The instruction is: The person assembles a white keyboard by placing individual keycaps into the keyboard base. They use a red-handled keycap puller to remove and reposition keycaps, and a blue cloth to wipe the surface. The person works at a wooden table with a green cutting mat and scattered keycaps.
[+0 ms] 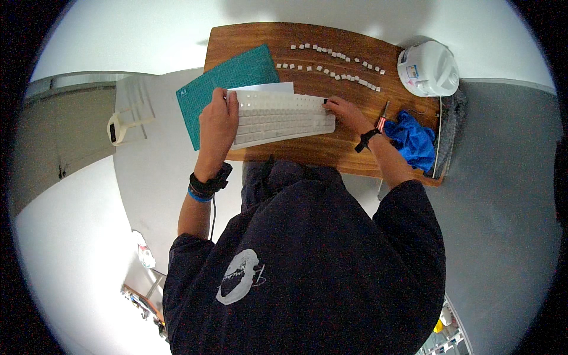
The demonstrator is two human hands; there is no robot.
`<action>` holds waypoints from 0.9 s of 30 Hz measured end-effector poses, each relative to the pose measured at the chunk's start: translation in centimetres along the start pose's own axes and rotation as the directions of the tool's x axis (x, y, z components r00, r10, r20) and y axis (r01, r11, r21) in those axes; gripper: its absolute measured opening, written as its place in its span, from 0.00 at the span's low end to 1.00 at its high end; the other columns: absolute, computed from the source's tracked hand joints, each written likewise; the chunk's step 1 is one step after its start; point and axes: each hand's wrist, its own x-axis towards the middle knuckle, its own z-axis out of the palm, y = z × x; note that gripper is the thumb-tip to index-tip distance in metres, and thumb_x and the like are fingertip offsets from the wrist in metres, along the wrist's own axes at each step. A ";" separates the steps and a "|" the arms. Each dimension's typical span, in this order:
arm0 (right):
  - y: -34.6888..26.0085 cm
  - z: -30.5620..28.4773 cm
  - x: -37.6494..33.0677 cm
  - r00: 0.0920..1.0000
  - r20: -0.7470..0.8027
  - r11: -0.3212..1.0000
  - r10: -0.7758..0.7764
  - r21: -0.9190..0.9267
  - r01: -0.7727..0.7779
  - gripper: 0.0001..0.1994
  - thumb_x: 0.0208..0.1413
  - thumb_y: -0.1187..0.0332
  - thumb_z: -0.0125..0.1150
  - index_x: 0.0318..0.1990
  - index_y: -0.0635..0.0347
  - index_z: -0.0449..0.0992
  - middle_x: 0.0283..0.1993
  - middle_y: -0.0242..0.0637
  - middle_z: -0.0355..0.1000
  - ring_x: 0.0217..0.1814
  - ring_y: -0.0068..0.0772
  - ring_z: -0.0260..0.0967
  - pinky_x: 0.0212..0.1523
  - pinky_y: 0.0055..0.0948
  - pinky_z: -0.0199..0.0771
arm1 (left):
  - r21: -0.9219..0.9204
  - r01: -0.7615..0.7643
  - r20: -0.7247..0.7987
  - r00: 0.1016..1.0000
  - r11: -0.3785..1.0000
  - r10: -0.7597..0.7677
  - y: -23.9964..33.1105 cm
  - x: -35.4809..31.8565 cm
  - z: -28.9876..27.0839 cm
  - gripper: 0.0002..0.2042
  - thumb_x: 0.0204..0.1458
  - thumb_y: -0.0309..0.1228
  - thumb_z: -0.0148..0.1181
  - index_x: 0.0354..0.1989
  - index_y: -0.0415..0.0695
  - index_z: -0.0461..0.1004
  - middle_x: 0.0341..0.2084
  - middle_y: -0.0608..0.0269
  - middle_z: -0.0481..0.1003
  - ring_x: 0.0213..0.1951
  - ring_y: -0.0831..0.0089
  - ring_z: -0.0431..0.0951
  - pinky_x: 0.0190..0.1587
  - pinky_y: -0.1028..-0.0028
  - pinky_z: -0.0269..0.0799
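Observation:
A white keyboard [284, 121] is held slightly tilted over the near part of the table. My left hand [219, 121] is closed round its left end, the thumb along the top side. At the upper right corner of the keyboard, my right hand [348, 112] has its fingers pinched together on a small black thing [325, 102], too small to name. The far row of the keyboard looks partly bare of caps. Beyond it, loose white keycaps [336, 76] lie in two long rows. A white sheet [266, 87] shows behind the keyboard, partly covered by it.
A green cutting mat [228, 77] lies askew on the left of the wooden table [242, 35]. At the right are a white lidded bucket [423, 77], a red-handled screwdriver [381, 121] and a crumpled blue cloth [412, 142]. A white stool [118, 128] stands farther left.

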 end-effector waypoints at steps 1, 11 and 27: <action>0.4 0.1 0.3 1.000 -0.005 1.000 -0.022 -0.005 0.022 0.18 0.55 0.78 0.59 0.53 0.54 0.71 0.50 0.41 0.70 0.53 0.47 0.71 0.48 0.40 0.77 | -0.002 -0.007 -0.005 1.000 1.000 0.007 -0.1 0.0 0.1 0.13 0.66 0.37 0.49 0.39 0.38 0.69 0.27 0.44 0.78 0.30 0.47 0.80 0.31 0.55 0.74; 5.0 2.9 0.0 0.994 0.074 0.997 -0.082 -0.001 0.082 0.11 0.59 0.68 0.60 0.46 0.58 0.69 0.45 0.41 0.70 0.48 0.49 0.71 0.43 0.43 0.74 | -0.056 -0.061 -0.038 0.998 0.997 0.059 -0.2 -0.1 0.0 0.12 0.65 0.36 0.51 0.40 0.39 0.69 0.26 0.45 0.78 0.29 0.48 0.80 0.30 0.56 0.75; 13.0 -1.4 -6.8 0.527 -0.631 0.730 0.569 0.094 -0.676 0.16 0.64 0.64 0.56 0.51 0.69 0.68 0.46 0.54 0.72 0.47 0.57 0.71 0.49 0.48 0.70 | -0.027 0.005 0.013 1.000 1.000 -0.004 -0.5 0.4 0.1 0.12 0.66 0.37 0.49 0.39 0.39 0.69 0.25 0.45 0.78 0.28 0.49 0.80 0.29 0.57 0.74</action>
